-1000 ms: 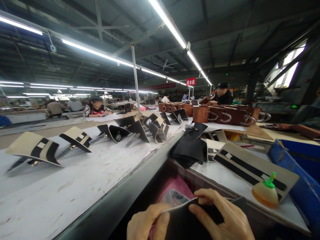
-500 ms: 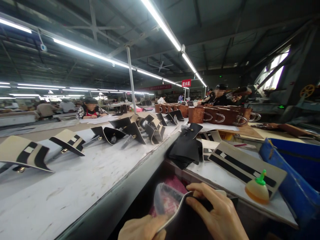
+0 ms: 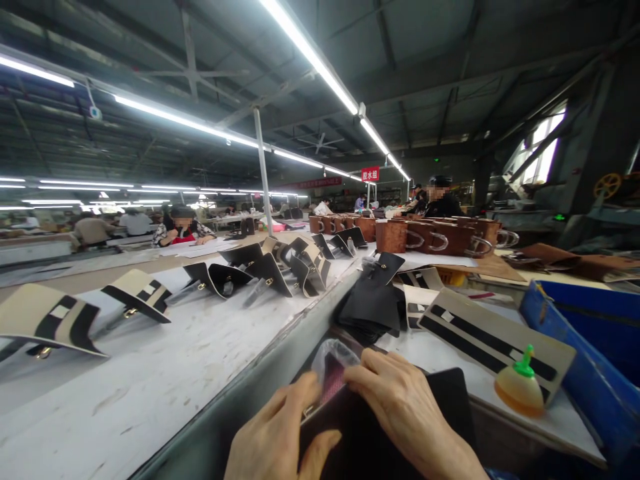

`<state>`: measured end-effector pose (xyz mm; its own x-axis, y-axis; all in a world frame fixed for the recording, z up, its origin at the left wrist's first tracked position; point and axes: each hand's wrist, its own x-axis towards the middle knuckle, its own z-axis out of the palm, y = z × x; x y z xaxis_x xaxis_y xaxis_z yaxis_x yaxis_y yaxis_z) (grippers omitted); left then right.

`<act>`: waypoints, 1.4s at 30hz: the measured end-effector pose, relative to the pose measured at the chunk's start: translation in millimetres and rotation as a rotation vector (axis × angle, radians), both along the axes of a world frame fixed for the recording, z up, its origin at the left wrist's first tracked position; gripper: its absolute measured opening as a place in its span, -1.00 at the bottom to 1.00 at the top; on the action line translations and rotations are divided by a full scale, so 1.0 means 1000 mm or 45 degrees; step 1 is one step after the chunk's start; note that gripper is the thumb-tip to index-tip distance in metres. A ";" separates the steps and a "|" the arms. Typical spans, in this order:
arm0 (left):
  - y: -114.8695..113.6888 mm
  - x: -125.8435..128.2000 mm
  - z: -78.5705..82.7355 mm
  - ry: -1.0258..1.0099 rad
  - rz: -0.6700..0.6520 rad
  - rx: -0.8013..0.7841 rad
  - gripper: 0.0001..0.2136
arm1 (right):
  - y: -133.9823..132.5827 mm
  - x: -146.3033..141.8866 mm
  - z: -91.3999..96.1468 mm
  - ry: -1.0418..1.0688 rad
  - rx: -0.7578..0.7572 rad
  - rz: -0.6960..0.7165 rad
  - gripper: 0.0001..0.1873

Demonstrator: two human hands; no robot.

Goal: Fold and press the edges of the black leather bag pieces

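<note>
A black leather-like panel (image 3: 360, 443) is held low in front of me, with a small bit of metal at its left edge. My left hand (image 3: 280, 427) grips that left edge, thumb on the near face and fingers behind. Closed over the upper edge is my right hand (image 3: 400, 400), its fingertips partly hidden. A loop wrapped in clear plastic (image 3: 333, 353) stands up behind the panel between my hands. Just beyond lies a stack of black pieces (image 3: 370, 307). To the right, a squeeze bottle (image 3: 520, 390) with a green cap and amber liquid stands by a beige panel with black strips (image 3: 480, 327).
Several curved beige-and-black flaps (image 3: 50, 317) with metal fittings rest on the long white table (image 3: 175, 400). Brown bags (image 3: 435, 235) with wrapped handles are lined up farther back. A blue bin (image 3: 580, 347) borders the right side. Co-workers (image 3: 183, 230) sit at tables beyond.
My left hand has moved up along the panel's edge, and the right hand has come closer to it. The panel has turned, showing more of its black face.
</note>
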<state>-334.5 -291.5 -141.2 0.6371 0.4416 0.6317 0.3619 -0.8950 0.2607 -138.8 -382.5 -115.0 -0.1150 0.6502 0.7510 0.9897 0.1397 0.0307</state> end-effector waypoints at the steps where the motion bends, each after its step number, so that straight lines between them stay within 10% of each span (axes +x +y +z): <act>1: 0.000 0.008 0.004 0.122 0.025 -0.024 -0.60 | 0.004 -0.003 -0.001 -0.031 0.013 -0.003 -0.50; 8: -0.009 0.063 0.038 0.715 0.278 -0.491 -0.39 | 0.015 -0.007 -0.006 -0.159 0.052 0.001 -0.65; 17: 0.018 0.033 0.013 0.505 0.267 -0.630 -0.53 | -0.026 0.034 -0.025 0.047 0.176 -0.119 -0.78; 28: 0.026 0.024 0.005 0.257 0.269 -0.662 -0.63 | 0.040 0.080 -0.103 0.475 0.107 -0.318 -0.48; 33: 0.033 0.024 -0.003 0.116 0.205 -0.784 -0.64 | 0.026 0.048 -0.103 0.471 0.209 -0.311 -0.59; 37: 0.037 0.022 -0.002 0.078 0.207 -0.841 -0.64 | 0.003 0.012 -0.093 0.701 0.159 0.028 -0.73; 42: 0.031 0.008 0.004 0.001 0.106 -0.848 -0.65 | 0.006 0.025 -0.076 0.979 0.256 0.052 -0.84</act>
